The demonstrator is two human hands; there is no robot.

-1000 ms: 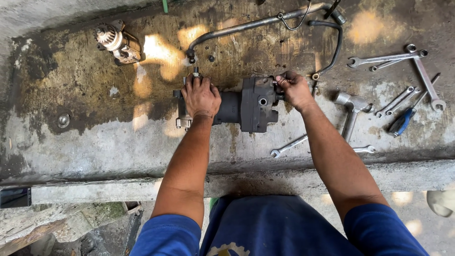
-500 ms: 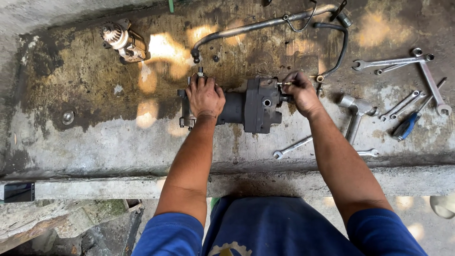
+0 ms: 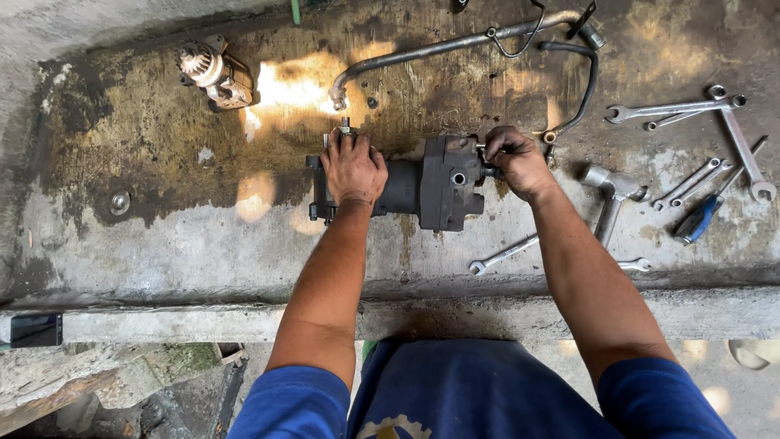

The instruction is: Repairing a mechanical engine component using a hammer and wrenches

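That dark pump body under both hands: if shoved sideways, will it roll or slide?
The pump body looks like solid cast metal, so probably heavy. Its blocky housing likely resists rolling. The oil-stained concrete bench suggests greasy surfaces, so it may slip under the left hand.

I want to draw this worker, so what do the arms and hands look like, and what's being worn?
Both arms are bare from the short blue sleeves down. The left hand and right hand wear no gloves, and I see no watch or rings. The hands look smudged with dark grease. The blue shirt has a pale gear-shaped emblem on the front.

Wrenches (image 3: 681, 108), a bent pipe (image 3: 455, 45) and a small gear unit (image 3: 213, 71) lie about.
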